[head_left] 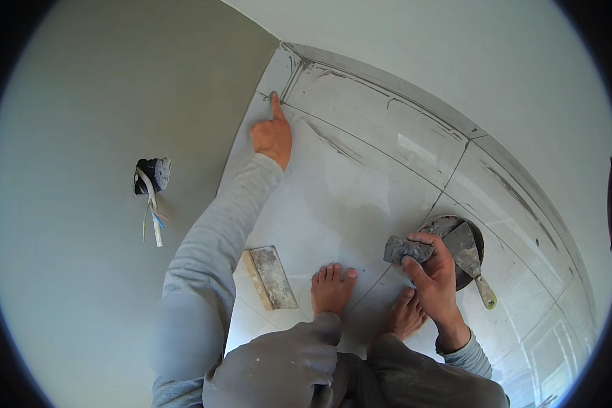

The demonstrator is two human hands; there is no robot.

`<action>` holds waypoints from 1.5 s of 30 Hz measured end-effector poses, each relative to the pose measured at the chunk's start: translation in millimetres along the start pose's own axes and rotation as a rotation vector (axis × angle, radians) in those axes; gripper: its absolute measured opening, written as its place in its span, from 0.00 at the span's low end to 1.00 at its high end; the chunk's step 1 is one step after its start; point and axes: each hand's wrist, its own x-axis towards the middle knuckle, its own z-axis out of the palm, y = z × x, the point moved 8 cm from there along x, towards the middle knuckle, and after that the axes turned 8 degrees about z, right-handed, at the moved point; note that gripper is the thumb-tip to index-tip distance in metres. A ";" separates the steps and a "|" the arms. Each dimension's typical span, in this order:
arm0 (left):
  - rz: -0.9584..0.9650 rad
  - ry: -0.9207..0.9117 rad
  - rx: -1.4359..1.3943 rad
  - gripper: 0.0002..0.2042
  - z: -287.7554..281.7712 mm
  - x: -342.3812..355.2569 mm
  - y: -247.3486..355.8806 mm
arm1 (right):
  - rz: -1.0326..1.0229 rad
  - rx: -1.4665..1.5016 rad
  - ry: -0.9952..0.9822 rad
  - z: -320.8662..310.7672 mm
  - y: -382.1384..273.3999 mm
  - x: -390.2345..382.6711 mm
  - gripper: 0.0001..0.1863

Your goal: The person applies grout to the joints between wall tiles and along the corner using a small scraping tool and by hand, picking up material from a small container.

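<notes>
My left hand (272, 132) reaches to the tiled floor's upper-left corner, index fingertip on a dark grout joint (281, 102), the other fingers curled with nothing visible in them. My right hand (435, 279) grips a small grey, grout-smeared flat piece (401, 249), probably a scraper, between thumb and fingers. Behind it sits a round dark container (449, 223) of grey paste, with a putty knife (486, 292) lying across it, green-handled. Grey smears run along the tile joints.
A rectangular float (275, 279) lies on the tiles left of my bare feet (333, 292). The grey-green wall (95, 95) at left has a cutout (162, 173) with loose cables (153, 204). A white wall (421, 34) borders the tiles at top and right.
</notes>
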 end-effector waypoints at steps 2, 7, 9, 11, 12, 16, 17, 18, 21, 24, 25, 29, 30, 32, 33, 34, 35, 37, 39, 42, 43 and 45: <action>0.061 -0.043 0.123 0.41 22.2 7.3 1.2 | -0.007 0.006 -0.020 1.9 1.8 0.2 0.19; 0.078 0.034 0.062 0.39 20.5 8.7 2.1 | -0.009 0.018 -0.002 -1.7 0.8 -1.6 0.19; 0.098 0.097 0.056 0.38 19.7 9.9 1.5 | -0.011 0.020 -0.005 -1.9 1.1 -2.7 0.19; 0.122 0.085 -0.003 0.36 0.2 7.0 10.0 | -0.006 0.014 0.001 -5.6 1.5 -3.0 0.19; 0.124 0.087 -0.006 0.36 -9.6 9.4 13.7 | -0.007 0.012 0.003 -5.8 1.3 -3.6 0.19; 0.095 0.100 -0.089 0.35 -25.0 34.1 7.4 | -0.002 -0.009 0.013 -2.9 2.0 -6.0 0.19; 0.084 0.117 -0.084 0.36 -25.7 37.6 3.4 | -0.007 -0.029 0.015 -1.7 1.8 -6.0 0.19; 0.080 0.115 -0.084 0.36 -23.2 37.5 1.6 | -0.005 -0.030 0.011 -1.8 2.2 -5.4 0.19; 0.088 0.095 -0.068 0.36 -15.4 37.1 4.0 | 0.031 -0.026 0.014 -7.0 3.7 -3.7 0.19; 0.104 0.099 -0.110 0.37 2.7 20.5 2.9 | 0.002 -0.013 0.040 -4.3 -3.4 -1.7 0.19; 0.087 0.052 -0.100 0.38 8.1 10.5 1.7 | -0.010 0.003 0.048 -2.2 -5.9 -1.3 0.19; 0.044 -0.026 -0.079 0.40 30.0 -24.3 -5.3 | -0.015 -0.037 0.025 -0.8 -12.8 -1.7 0.19; 0.043 -0.025 -0.081 0.40 37.2 -29.0 -5.9 | -0.016 -0.039 0.025 -0.6 -13.0 -2.3 0.19; 0.018 -0.063 -0.099 0.43 40.7 -36.3 -8.6 | -0.028 -0.022 0.035 -1.4 -12.3 -3.6 0.19; 0.017 -0.062 -0.097 0.43 40.1 -37.3 -7.5 | -0.029 -0.021 0.033 -2.0 -11.3 -3.6 0.19; 0.042 0.004 -0.102 0.43 17.8 -41.2 0.9 | -0.018 -0.024 0.039 -3.9 -8.9 -4.0 0.19; 0.063 0.071 -0.106 0.43 3.1 -44.0 7.1 | -0.007 -0.029 0.040 -4.8 -7.6 -3.9 0.18; 0.067 0.129 -0.043 0.43 3.4 -37.3 12.0 | 0.010 -0.047 0.033 -3.5 -5.2 -3.7 0.18; 0.070 0.185 0.021 0.43 8.5 -25.6 10.0 | 0.028 -0.064 0.025 -1.3 -1.3 -2.3 0.18; 0.059 0.183 0.038 0.43 19.2 -6.8 1.5 | 0.009 0.001 0.031 3.4 2.8 -0.7 0.18; 0.055 0.126 0.046 0.43 23.5 -1.6 0.4 | 0.013 -0.016 0.028 3.3 3.0 0.5 0.19; 0.051 0.067 0.055 0.44 28.8 2.5 -0.3 | 0.018 -0.033 0.023 3.6 3.4 1.5 0.19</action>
